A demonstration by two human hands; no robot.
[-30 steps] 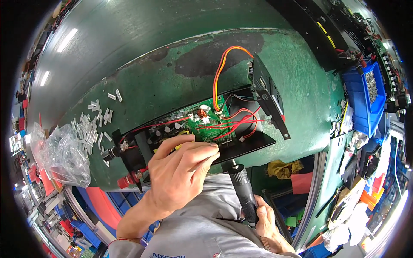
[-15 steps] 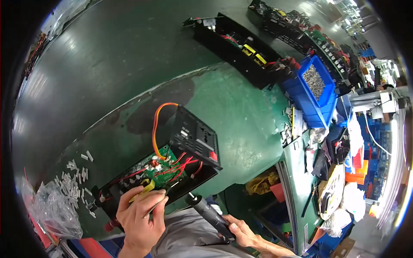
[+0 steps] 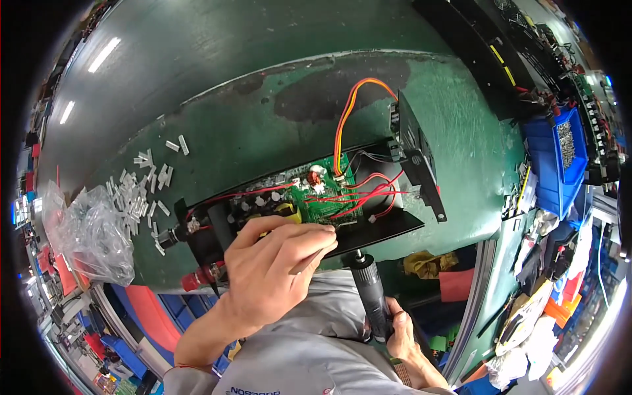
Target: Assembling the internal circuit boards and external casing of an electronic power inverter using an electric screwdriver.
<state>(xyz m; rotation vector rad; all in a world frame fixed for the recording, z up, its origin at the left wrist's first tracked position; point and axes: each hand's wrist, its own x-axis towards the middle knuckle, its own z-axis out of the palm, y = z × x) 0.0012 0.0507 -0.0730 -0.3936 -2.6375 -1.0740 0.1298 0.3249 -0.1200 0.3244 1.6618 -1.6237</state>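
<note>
driver step: judged as screwdriver work at the near edge of the open black case [image 3: 388, 228]; the next move calls for a steady case and a squared bit.
case lie: on the green surface [image 3: 461, 145], long axis left to right, right end farther off; end panel [image 3: 419, 158] stands there, tilted.
screwdriver [image 3: 371, 293]: bit points away toward the case; contact unclear.
right hand [image 3: 402, 331]: wrapped around the screwdriver.
left hand [image 3: 268, 271]: over the near edge, fingers bunched; cannot tell what they pinch.
</note>
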